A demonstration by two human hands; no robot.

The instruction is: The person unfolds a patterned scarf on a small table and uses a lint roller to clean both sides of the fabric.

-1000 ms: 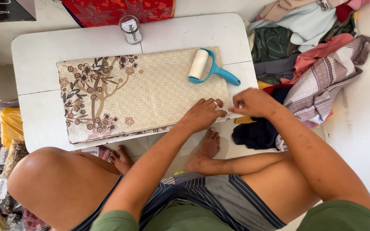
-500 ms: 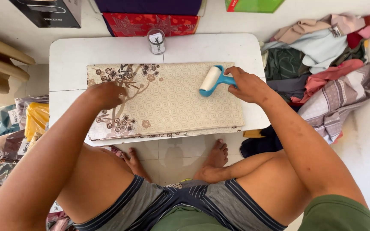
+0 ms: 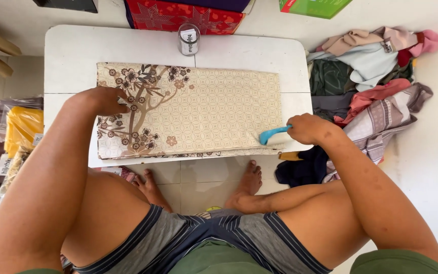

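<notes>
A: Two hands on one folded cloth, seen from the head camera. Where does it lie?

B: Flat on the white table, floral end to the left. The left hand presses down on that end, fingers spread loosely.

A: And the right hand?

B: Clenched around the blue handle of a lint roller at the cloth's near right corner. A small jar stands beyond the cloth; a pile of clothes sits right of the table.
</notes>
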